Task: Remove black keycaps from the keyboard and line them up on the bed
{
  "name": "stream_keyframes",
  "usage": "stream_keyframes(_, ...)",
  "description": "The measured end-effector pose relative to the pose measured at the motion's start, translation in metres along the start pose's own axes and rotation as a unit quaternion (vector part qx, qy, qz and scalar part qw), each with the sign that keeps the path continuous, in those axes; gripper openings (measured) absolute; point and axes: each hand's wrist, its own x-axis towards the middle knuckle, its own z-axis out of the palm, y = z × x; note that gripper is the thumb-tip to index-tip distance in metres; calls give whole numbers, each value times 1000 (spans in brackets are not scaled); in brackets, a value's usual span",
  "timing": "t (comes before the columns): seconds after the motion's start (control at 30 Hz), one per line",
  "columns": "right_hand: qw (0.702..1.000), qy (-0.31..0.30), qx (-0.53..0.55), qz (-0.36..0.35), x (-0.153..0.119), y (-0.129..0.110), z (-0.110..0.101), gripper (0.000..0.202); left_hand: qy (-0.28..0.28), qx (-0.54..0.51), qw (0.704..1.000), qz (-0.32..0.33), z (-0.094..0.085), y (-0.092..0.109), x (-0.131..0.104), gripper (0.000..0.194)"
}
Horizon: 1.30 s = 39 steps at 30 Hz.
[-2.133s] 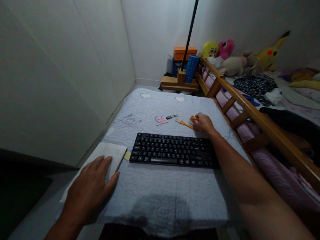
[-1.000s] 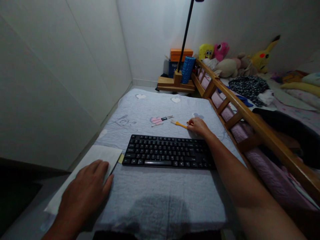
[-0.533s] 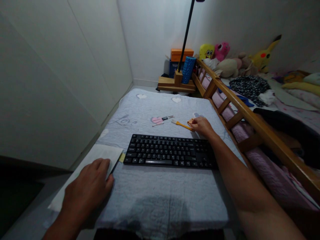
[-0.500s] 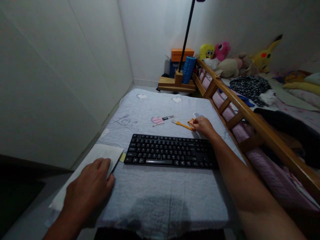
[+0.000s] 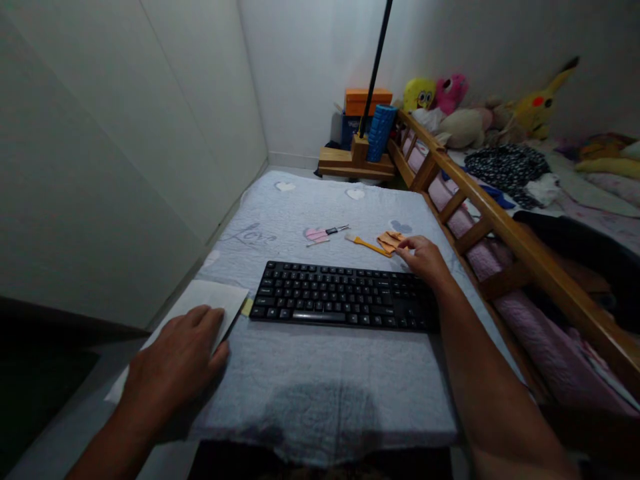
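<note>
My left hand lies flat over a white sheet or booklet at the table's left edge. Its fingers rest on top, and the thumb sits just past the dark right edge. My right hand reaches over the right end of a black keyboard. Thumb and forefinger are at the right edge of a crumpled orange cloth, which shows between them. Beside the cloth lies a yellow-handled brush, bristles to the left. Farther left are a black-handled tool with a metal tip and a thin swab-like stick.
A pale quilted cover spreads over the table. A small yellow piece touches the keyboard's left end. A wooden bed rail runs along the right side, and a white panel wall along the left. Beyond stands a pole on a wooden base.
My right hand has shifted a little to the right, uncovering more of the orange cloth. My left hand stays on the white sheet. The view has tilted slightly.
</note>
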Motion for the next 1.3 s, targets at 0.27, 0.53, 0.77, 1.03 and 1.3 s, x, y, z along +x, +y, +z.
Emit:
stream_keyframes(0.27,1000,16,-5,-8,-6,2,8,17,6,43,999,30,4,1,-2,45)
stream_keyframes(0.53,994,-72,-77,-39,15,-26,9,17,12,25,1000,-15,-4,9,-2,50)
stream_keyframes(0.77,972,-173,-153,-45,37,-38,26,19,-19,-38,999,-29,-11,-9,-1,61)
stream_keyframes(1.03,968,-183,-170,-36,42,-39,29,27,-49,-56,996,-49,-16,-13,2,59)
stream_keyframes(1.3,974,-125,-178,66,41,-18,9,24,-46,-67,995,-49,-15,-19,1,58)
